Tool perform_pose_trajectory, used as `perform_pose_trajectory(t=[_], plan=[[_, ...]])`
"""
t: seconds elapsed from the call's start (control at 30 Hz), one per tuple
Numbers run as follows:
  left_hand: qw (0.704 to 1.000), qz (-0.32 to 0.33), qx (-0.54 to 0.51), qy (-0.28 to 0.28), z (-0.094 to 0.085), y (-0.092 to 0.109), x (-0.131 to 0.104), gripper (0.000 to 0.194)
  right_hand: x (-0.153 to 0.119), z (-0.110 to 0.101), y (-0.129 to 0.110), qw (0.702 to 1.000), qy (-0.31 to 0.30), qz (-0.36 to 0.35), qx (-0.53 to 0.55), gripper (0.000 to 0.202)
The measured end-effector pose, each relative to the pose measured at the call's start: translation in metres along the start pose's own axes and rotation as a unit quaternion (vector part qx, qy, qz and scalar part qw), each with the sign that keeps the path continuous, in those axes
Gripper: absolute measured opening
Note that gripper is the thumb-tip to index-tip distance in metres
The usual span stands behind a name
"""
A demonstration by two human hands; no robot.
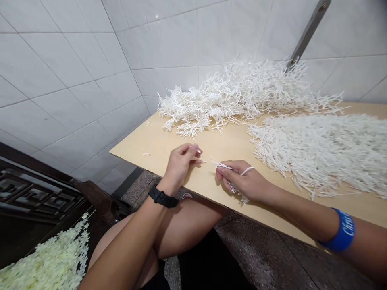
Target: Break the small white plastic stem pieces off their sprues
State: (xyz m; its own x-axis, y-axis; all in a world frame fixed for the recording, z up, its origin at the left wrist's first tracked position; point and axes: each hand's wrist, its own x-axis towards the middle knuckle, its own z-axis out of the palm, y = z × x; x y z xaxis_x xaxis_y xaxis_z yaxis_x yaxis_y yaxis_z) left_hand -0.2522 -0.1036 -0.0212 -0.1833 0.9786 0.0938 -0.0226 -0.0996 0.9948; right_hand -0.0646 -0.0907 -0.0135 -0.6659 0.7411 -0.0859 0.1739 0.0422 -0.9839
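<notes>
My right hand (238,177) is closed around a bundle of thin white branching stems (222,164). Their ends stick out past the thumb and hang below the palm, and one loose strand loops over the back of the hand. A short gap away, my left hand (184,159) has its thumb and fingers drawn together in a pinch. Something thin and pale shows at its fingertips, too small to name. Both hands are over the front edge of a light wooden tabletop (142,141).
Against the tiled wall (169,40) lies a tangled heap of white branching stems (242,92). A flatter pile of white strands (326,149) covers the right side. Many pale yellow-white flowers (51,262) lie at lower left by a dark carved wooden seat (39,189). A metal bar (308,34) leans at the back.
</notes>
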Motion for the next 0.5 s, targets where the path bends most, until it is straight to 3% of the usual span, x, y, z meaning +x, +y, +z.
perform_pose_trajectory(t=[0.07,0.2,0.3,0.4,0.5], plan=[[1.000,-0.013,-0.026,0.005,-0.001,-0.002,0.002,0.033,-0.001,0.000,0.001,1.000,0.005,-0.003,-0.005,0.036],[0.993,0.034,0.091,-0.064,0.002,0.001,0.000,0.020,0.001,-0.001,-0.001,1.000,0.012,-0.006,0.013,0.028],[0.982,0.065,0.126,-0.123,0.004,0.008,-0.005,0.026,0.004,-0.002,-0.005,0.999,0.026,0.009,0.030,0.024],[0.971,0.085,0.132,-0.178,0.006,0.013,-0.009,0.032,0.005,-0.002,-0.008,0.999,0.036,0.018,0.036,0.031],[0.969,0.088,0.137,-0.185,0.008,0.012,-0.009,0.027,0.005,0.000,-0.006,0.999,0.000,0.016,0.027,0.038]])
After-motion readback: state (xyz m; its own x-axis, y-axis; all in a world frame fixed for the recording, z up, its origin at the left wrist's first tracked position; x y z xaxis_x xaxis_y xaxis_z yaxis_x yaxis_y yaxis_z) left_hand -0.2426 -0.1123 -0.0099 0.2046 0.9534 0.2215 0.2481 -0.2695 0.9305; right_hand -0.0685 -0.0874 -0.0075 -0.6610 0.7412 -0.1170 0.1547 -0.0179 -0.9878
